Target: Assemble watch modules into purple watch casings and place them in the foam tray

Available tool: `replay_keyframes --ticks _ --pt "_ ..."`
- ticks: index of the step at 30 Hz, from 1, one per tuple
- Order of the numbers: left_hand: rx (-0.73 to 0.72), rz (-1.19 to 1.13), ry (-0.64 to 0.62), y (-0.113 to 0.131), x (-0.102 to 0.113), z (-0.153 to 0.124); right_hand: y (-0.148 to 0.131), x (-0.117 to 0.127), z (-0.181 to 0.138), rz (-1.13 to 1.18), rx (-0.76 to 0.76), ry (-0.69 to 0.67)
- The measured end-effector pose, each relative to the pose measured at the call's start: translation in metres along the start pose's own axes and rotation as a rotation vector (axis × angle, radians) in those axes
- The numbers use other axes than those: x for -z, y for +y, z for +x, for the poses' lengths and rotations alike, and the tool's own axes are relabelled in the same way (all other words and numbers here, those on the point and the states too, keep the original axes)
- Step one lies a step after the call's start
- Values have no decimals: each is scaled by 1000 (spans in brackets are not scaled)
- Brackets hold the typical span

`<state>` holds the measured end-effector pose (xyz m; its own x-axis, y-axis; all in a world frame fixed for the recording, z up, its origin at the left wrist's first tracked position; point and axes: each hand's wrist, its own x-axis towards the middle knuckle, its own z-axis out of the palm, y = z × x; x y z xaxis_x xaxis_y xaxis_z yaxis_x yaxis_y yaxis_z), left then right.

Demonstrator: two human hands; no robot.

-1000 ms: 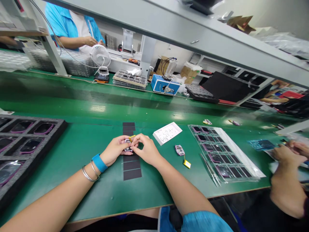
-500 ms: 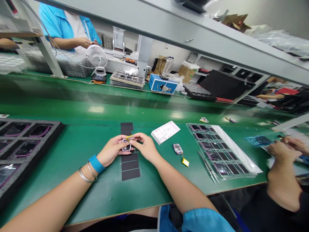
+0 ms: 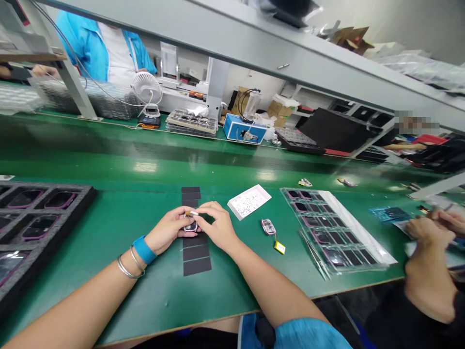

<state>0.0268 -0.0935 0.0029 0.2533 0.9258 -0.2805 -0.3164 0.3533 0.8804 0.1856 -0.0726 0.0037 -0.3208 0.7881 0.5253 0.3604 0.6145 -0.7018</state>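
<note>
My left hand and my right hand meet over a strip of black pads on the green table. Together they grip a small purple watch case. My left fingers curl around the case from the left. My right fingertips pinch a small yellow battery at the top edge of the case. A second watch case with a yellow battery on a wire lies loose to the right of my right hand.
A black foam tray of purple cases sits at left. A clear tray of cases and tweezers lie at right, a white label sheet behind. A co-worker's hands work at far right; another person stands across the belt.
The yellow battery has been pressed lower against the case. My hands stay together in the same spot. The person across the belt has dropped their hands from view.
</note>
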Motion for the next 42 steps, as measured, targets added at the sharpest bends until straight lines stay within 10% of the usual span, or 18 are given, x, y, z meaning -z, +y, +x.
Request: replay_keyframes --ticks 9,22,42 --pt "64 -263 49 5 7 4 6 3 -2 -498 320 -144" --pt "-14 -124 -61 1 8 2 18 -13 -4 564 -403 -291" --pt "-42 -59 -37 2 12 7 10 -24 -4 613 -412 -145"
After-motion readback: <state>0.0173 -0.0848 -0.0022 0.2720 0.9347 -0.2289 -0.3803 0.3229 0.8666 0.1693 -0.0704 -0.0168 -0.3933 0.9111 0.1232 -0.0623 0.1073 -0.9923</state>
